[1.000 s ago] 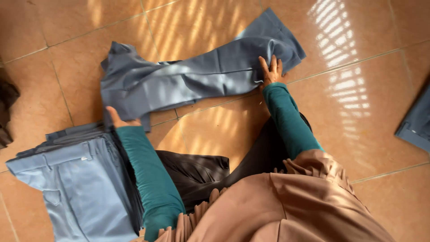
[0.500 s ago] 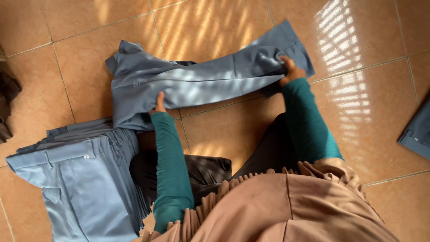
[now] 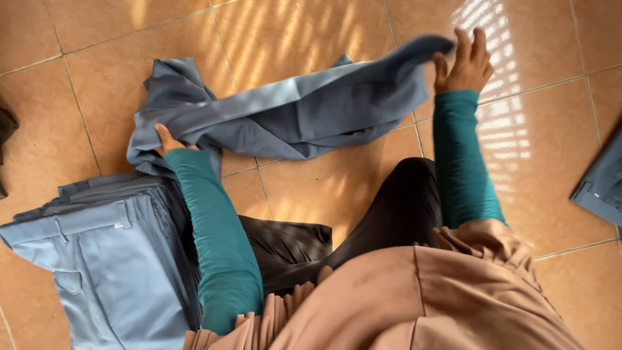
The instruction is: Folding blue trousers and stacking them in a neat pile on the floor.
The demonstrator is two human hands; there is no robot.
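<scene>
A pair of grey-blue trousers [image 3: 291, 110] lies stretched across the tiled floor in front of me. My left hand [image 3: 167, 139] grips its bunched waist end at the left. My right hand [image 3: 463, 61] pinches the leg end at the upper right and holds it lifted off the floor, where the cloth is blurred. Both arms wear teal sleeves.
A stack of folded light blue trousers [image 3: 97, 259] sits at my lower left. Dark cloth [image 3: 291, 243] lies beside my knee. Another blue garment [image 3: 602, 181] shows at the right edge, a dark one [image 3: 5, 129] at the left edge. The orange tiles [image 3: 324, 188] carry sun stripes.
My right hand has taken the leg end and lifted it up and to the right. My left hand moved from the folded stack onto the waist end, and the trousers bunched up.
</scene>
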